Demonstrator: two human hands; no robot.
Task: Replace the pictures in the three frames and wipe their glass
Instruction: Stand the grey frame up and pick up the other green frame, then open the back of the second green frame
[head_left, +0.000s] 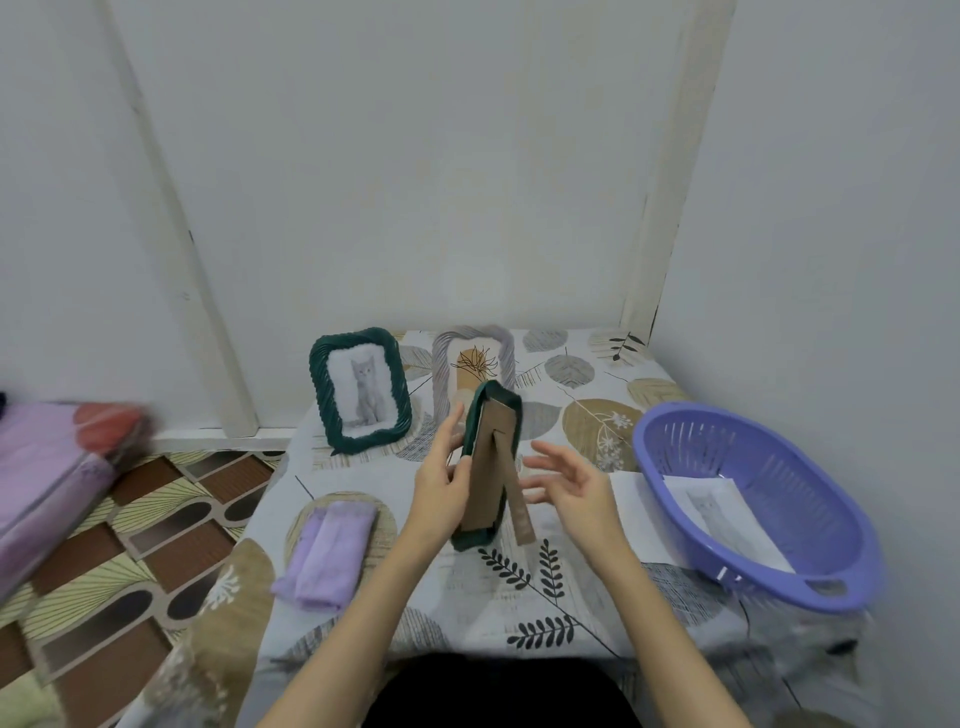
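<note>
My left hand (441, 480) grips the left edge of a dark green frame (488, 467), held upright on the table with its brown cardboard back and stand leg toward me. My right hand (569, 480) hovers just right of it, fingers spread, holding nothing. Behind stands a second dark green frame (361, 389) showing a grey kitten picture. A pale grey frame (472, 364) with a plant picture stands right of that, partly hidden by the held frame. A folded lilac cloth (327, 551) lies at the table's left.
A purple slotted basket (753, 499) sits on the right with a printed kitten picture (727, 519) inside. A white sheet (639, 514) lies beside it. The table (519, 597) wears a leaf-print cloth. Pink bundles (57, 467) lie on the patterned floor at left.
</note>
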